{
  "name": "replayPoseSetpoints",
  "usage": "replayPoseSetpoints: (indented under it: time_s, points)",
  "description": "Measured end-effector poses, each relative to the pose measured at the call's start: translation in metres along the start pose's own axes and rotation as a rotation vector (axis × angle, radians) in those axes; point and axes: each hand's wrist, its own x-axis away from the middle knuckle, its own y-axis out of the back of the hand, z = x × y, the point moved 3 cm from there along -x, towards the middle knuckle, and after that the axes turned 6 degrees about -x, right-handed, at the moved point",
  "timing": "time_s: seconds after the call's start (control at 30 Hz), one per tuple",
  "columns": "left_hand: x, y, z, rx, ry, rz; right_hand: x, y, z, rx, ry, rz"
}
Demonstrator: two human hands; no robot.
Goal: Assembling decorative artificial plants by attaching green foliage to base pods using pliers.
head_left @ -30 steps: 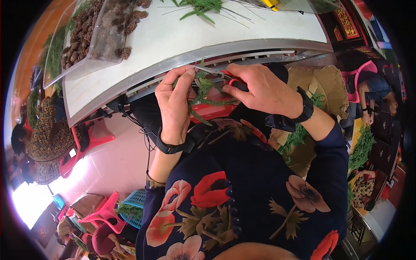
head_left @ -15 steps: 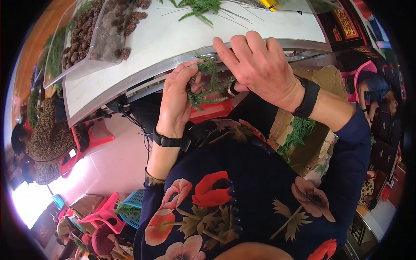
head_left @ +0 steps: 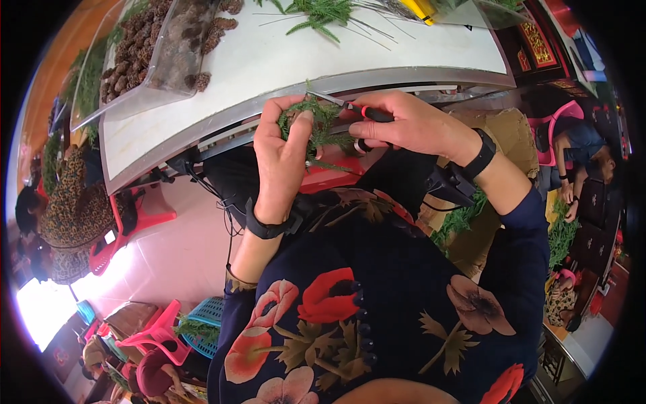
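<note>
A small bunch of green artificial fern-like sprigs (head_left: 321,122) is pinched between the thumb and fingers of my left hand (head_left: 281,148), just off the table's near edge. My right hand (head_left: 410,128) is closed round pliers (head_left: 369,114) with a red and black handle and a narrow metal tip. That tip reaches left across the top of the greenery; whether it grips a stem I cannot tell. A dark band with a white stripe (head_left: 363,144) shows by the right fingers.
The white table (head_left: 269,50) holds pine cones (head_left: 131,57) in a clear plastic bag, loose green sprigs (head_left: 323,15), thin wires and a yellow tool (head_left: 420,10). At my right stands a cardboard box (head_left: 501,145) with greenery. Several people sit around the room.
My right hand has lowered and turned, bringing the pliers into view against the greenery. My left hand has shifted its grip, and the sprig loop looks more bunched.
</note>
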Motion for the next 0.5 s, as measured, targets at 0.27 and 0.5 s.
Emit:
replayPoseSetpoints:
  time_s: [0.27,0.5]
  points:
    - [0.001,0.001,0.007,0.008,0.005,0.052,0.004,-0.003,0.001,-0.218,-0.133,0.113]
    - [0.004,-0.002,0.002,-0.023,0.026,0.055,0.004,-0.001,-0.007,-0.198,-0.203,0.197]
